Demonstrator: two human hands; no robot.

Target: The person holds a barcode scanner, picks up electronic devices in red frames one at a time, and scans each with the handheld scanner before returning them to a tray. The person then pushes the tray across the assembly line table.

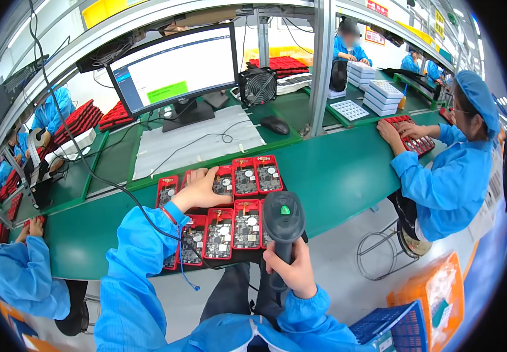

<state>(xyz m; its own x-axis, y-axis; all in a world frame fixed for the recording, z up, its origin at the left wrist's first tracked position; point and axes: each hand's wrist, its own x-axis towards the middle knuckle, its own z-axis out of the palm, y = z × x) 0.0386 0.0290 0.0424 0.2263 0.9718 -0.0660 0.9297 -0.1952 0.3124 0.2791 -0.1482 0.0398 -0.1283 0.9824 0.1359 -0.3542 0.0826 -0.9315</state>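
My right hand (293, 268) is wrapped around the handle of a dark grey barcode scanner (284, 220), which has a green light on top. The scanner's head is over the right end of the near row of red cases, hiding part of one. My left hand (202, 189) rests on the far row, thumb and fingers spread, covering part of a red case (224, 183) with a circuit board in it. Close to my left wrist lie more board-filled cases, among them one red case (218, 233) in the near row. A blue wrist cord (190, 281) dangles from that wrist.
Behind the cases stand a monitor (174, 70), a mouse (275, 124) and a small fan (258, 87). A black cable (104, 182) crosses before my left arm. A co-worker (450, 170) handles a red tray at right; another person (21, 276) sits at left. Crates (394, 328) stand on the floor.
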